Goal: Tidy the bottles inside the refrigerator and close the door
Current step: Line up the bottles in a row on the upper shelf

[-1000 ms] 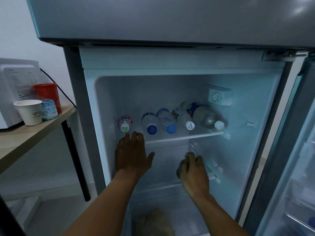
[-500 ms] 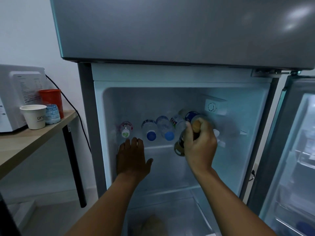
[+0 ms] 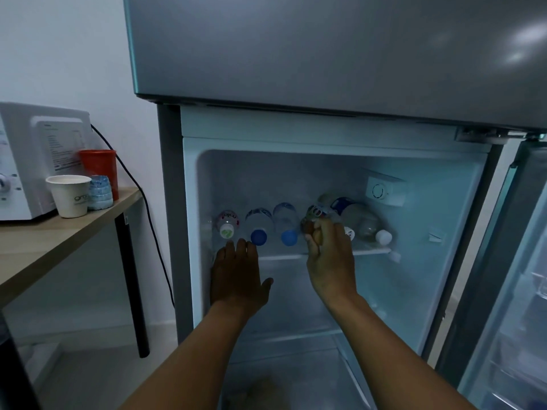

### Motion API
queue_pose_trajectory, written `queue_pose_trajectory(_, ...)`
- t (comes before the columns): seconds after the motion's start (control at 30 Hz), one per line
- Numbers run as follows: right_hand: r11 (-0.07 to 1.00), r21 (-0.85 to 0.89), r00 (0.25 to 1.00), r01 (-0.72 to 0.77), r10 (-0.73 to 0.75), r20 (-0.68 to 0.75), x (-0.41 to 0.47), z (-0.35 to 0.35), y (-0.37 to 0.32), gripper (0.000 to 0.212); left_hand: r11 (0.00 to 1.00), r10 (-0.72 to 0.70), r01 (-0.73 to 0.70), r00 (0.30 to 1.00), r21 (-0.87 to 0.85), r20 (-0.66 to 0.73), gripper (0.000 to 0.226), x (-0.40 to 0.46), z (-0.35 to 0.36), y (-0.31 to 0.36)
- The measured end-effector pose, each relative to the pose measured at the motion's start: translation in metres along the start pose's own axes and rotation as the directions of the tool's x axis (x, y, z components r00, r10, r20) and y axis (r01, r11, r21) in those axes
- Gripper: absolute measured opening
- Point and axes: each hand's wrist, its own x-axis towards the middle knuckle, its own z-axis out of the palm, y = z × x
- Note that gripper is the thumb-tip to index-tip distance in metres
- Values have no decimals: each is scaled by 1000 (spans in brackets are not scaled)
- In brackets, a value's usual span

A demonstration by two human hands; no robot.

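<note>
Bottles lie in a row on the refrigerator shelf [image 3: 370, 250]. Below its front edge, the left hand [image 3: 236, 279] rests flat, fingers straight. The right hand [image 3: 330, 261] grips a brown bottle [image 3: 308, 226] at that edge.

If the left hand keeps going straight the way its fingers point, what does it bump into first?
Probably the bottle with the blue cap. The left hand lies flat with its fingers pointing at the shelf edge, right under that cap. Depth is hard to judge.

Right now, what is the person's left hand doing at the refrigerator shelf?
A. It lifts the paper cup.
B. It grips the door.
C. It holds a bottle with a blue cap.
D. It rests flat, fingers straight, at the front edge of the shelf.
D: the left hand lies flat with straight fingers at the front edge of the shelf, holding nothing.
</note>
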Motion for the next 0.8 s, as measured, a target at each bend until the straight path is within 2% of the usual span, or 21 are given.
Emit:
queue_pose_trajectory(0.1, 998, -57, 999, 1, -3, -34, 9, 8, -7, 8, 1000, -11, 11, 1000, -7, -1, 83, -1, -1, 1)
queue_pose_trajectory(0.2, 993, -21, 993, -114, 114, -10, 15, 13, 1, 14, 1000, -14, 14, 1000, -2, -16, 82, -2, -3, 1)
queue_pose_trajectory(0.27, 984, -77, 985, -162, 165, 41, 13, 15, 14, 18, 1000, -9, 9, 1000, 18, -20, 81, -2, -5, 1)
queue_pose_trajectory(0.53, 943, -312, 990, -119, 137, 35, 14, 25, 27, 17, 999, 0, -1, 1000, 53, 14, 73, -2, -5, 2)
queue_pose_trajectory(0.67, 968, -207, 989, -140, 148, 23, -2, 25, 28, 30, 994, -69, 68, 998, -83, -7, 71, -3, -7, 3)
queue_pose_trajectory(0.73, 988, -90, 991, -128, 129, 13, -17, 23, 27, 38, 981, -105, 96, 994, -171, -42, 77, -6, -8, 4)
queue_pose_trajectory(0.8, 994, -16, 994, -107, 106, -21, -27, 21, 25, 41, 969, -85, 58, 991, -241, -101, 86, -7, -7, 5)
